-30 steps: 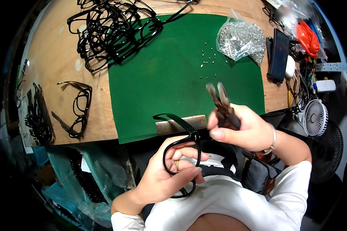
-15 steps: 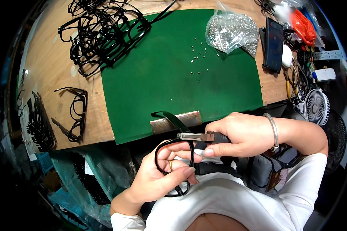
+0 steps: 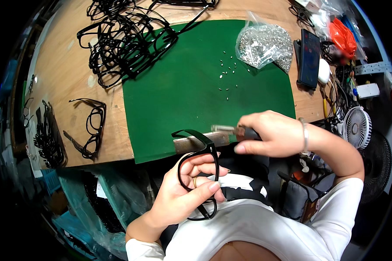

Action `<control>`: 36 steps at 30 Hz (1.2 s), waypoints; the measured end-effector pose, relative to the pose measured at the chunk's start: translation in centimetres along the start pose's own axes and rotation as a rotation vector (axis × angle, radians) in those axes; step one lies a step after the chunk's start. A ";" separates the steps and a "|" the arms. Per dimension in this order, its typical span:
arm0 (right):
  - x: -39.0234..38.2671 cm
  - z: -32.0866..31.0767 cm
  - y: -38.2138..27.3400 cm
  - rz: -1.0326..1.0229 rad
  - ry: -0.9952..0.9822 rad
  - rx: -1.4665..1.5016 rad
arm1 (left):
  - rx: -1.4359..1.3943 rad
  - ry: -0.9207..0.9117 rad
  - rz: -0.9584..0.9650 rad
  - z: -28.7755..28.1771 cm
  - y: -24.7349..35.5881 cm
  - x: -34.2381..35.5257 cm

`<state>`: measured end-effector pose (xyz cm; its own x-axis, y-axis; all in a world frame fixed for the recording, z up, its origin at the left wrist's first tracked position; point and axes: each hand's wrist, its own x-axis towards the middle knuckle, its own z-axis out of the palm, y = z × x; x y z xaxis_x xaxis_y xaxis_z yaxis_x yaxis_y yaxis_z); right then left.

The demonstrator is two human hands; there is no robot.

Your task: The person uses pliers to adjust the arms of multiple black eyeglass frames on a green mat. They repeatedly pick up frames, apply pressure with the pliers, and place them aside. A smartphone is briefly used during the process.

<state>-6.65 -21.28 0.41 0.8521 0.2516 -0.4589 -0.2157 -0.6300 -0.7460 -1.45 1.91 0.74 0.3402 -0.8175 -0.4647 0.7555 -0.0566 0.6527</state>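
My left hand [image 3: 183,191] is closed around the rim of a black eyeglass frame [image 3: 217,163], held upright over my lap at the table's front edge. One temple of the frame points away, over a flat, rough-faced bar [image 3: 187,145] at the mat's front edge. My right hand [image 3: 270,135] grips a hand tool that looks like pliers [image 3: 241,132], with a flat metal head and a dark handle. The tool's head is apart from the frame, above the right end of the bar. My right palm hides most of the handle.
Many black eyeglass frames [image 3: 130,48] lie heaped at the back left of the green mat [image 3: 174,100]. One pair [image 3: 93,130] lies apart, beside stacked temples [image 3: 50,135]. Tiny metal pieces [image 3: 227,71] are scattered near a plastic bag [image 3: 265,43] of them. A phone [image 3: 309,58] stands right.
My right hand has lifted the pliers off the frame's hinge area and moved slightly away from me. My left hand keeps hold of the frame. The whole view has shifted a little.
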 end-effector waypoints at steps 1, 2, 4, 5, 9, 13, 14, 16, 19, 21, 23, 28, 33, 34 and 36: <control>0.6 0.8 0.9 0.016 0.094 -0.051 | -0.014 0.069 0.013 0.4 0.0 0.3; 1.4 1.7 1.6 0.025 0.182 -0.103 | 0.026 0.068 0.024 0.4 0.3 0.0; 1.9 3.7 3.2 -0.029 0.354 -0.190 | 0.104 0.070 0.050 0.0 1.0 -0.6; 2.0 3.8 3.3 -0.080 0.310 -0.272 | 0.304 0.137 0.220 -0.6 0.9 -1.4; 1.7 3.9 3.0 -0.073 0.317 -0.196 | 0.763 0.416 0.402 -5.7 2.2 0.5; 1.9 3.6 2.5 -0.041 0.303 -0.197 | 0.671 0.503 0.397 -10.7 5.0 1.1; 1.9 3.5 2.6 -0.023 0.291 -0.205 | 0.761 0.548 0.427 -12.3 5.5 0.9; 2.3 3.4 2.6 -0.009 0.287 -0.195 | 1.923 0.802 0.715 -13.9 7.6 -0.4; 2.3 3.8 2.4 -0.012 0.319 -0.179 | 1.948 1.107 0.497 -17.0 7.3 0.0; 2.8 3.4 2.2 -0.037 0.322 -0.107 | 1.901 1.048 0.397 -18.3 7.1 0.0; 2.0 3.2 2.5 -0.027 0.293 -0.150 | 1.912 0.968 0.390 -19.0 7.3 -0.6; 0.7 3.7 3.6 0.023 0.355 -0.082 | 1.727 0.923 0.893 -12.7 9.6 5.3; 1.1 3.6 2.2 -0.048 0.313 -0.137 | 1.866 0.952 0.925 -12.3 8.4 13.7; 0.6 3.7 2.5 -0.045 0.320 -0.128 | 1.819 0.908 0.959 -11.9 8.3 14.7; -0.1 3.6 3.0 -0.017 0.327 -0.095 | 1.448 0.732 1.116 -10.5 8.9 14.8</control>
<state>-9.10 -20.57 -3.47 0.9664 0.0236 -0.2558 -0.1676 -0.6970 -0.6972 16.19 -4.70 -6.66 0.6725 -0.4826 0.5610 -0.7400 -0.4282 0.5187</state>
